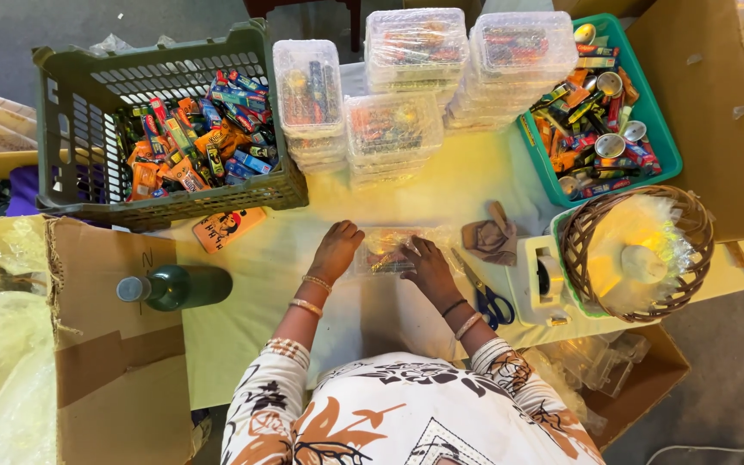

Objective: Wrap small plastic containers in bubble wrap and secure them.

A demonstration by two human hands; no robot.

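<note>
Clear plastic box lies on the table, near centre, between both hands. Left hand rests curled at its left edge; right hand presses its right side, fingers bent. Hold the box level; seat the contents evenly.

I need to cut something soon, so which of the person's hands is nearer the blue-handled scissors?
The right hand. It rests on the clear plastic box, just left of the scissors. The left hand is at the box's far side, further away.
</note>
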